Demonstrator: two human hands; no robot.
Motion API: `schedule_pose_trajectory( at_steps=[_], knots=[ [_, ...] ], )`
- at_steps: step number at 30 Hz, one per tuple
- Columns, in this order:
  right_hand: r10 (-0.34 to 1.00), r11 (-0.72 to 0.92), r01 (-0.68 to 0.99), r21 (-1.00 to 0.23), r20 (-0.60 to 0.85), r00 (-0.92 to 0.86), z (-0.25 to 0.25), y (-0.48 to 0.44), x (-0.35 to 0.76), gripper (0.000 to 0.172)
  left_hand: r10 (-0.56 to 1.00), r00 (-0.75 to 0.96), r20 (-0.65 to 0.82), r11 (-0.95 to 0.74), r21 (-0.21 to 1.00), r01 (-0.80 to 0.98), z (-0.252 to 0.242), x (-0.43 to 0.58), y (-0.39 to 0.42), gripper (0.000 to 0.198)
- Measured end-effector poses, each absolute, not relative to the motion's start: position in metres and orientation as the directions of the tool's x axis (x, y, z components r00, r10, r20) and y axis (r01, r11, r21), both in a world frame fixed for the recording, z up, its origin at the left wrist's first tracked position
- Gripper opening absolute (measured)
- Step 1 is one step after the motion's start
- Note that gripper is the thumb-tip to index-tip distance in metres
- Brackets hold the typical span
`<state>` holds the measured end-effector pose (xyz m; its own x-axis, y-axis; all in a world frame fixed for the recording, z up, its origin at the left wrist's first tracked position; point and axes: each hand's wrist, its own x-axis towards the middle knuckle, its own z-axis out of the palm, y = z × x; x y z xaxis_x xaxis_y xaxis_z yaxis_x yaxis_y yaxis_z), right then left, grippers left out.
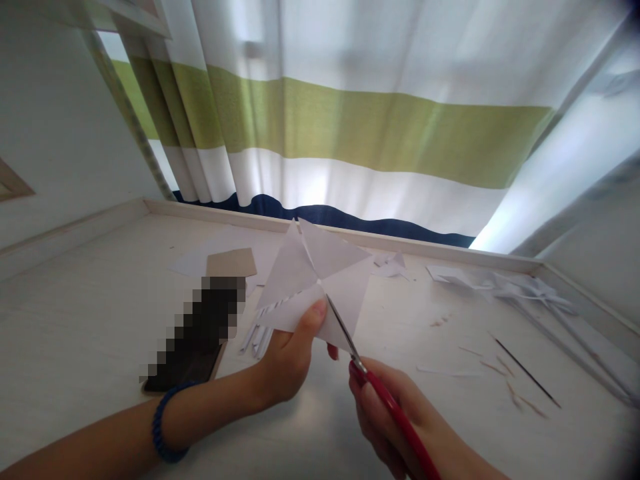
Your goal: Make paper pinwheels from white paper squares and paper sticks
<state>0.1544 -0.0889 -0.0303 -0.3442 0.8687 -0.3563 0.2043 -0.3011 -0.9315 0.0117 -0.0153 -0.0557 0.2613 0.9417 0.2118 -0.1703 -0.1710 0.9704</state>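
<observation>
My left hand (293, 357) pinches a white paper square (345, 293) near its lower edge, thumb on top. Slits run from the paper's corners in toward its middle, and it is held up above the table. In my right hand (390, 413) is a pair of scissors (395, 410) with red handles. Their metal blades lie along the lower right part of the paper, with the tip near the centre; the blades look almost closed. My right fingers are wrapped round the handles.
A dark, partly pixelated phone (187, 360) lies left of my hands, with a tan card (231, 262) behind it. Rolled paper strips (257, 337) are beside it. Rightward lie paper scraps (390, 263), a thin dark stick (527, 373), wood splinters (513, 393) and crumpled paper (505, 287). A curtain (360, 127) hangs behind.
</observation>
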Motion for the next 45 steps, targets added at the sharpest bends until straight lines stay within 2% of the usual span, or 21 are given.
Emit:
schedule_pose_trajectory(
  at_steps=[5,12,23,28,40,45],
  knots=[
    [0.850,-0.255,0.230,-0.939,-0.331,-0.409,-0.0258,-0.0875,0.1568,0.032,0.941,0.259,0.219,-0.178,0.969,-0.172,-0.0575,0.0118,-0.0150,0.042],
    [0.866,-0.233,0.242,-0.942,-0.314,-0.389,-0.0254,-0.0889,0.1554,0.025,0.944,0.261,0.201,-0.166,0.975,-0.148,-0.0583,0.0110,-0.0168,0.042],
    [0.873,-0.271,0.171,-0.947,-0.316,-0.371,-0.0342,-0.0900,0.1539,0.037,0.950,0.274,0.150,-0.138,0.988,-0.065,-0.0614,0.0098,-0.0173,0.044],
    [0.875,-0.273,0.173,-0.946,-0.319,-0.364,-0.0319,-0.0886,0.1524,0.037,0.944,0.281,0.173,-0.145,0.982,-0.119,-0.0589,0.0103,-0.0174,0.041],
    [0.878,-0.326,0.179,-0.928,-0.367,-0.308,-0.0333,-0.0890,0.1502,0.033,0.946,0.276,0.168,-0.149,0.985,-0.089,-0.0602,0.0105,-0.0177,0.042],
    [0.894,-0.300,0.192,-0.935,-0.345,-0.287,-0.0320,-0.0884,0.1490,0.033,0.945,0.283,0.162,-0.139,0.985,-0.099,-0.0588,0.0098,-0.0172,0.041]
  ],
)
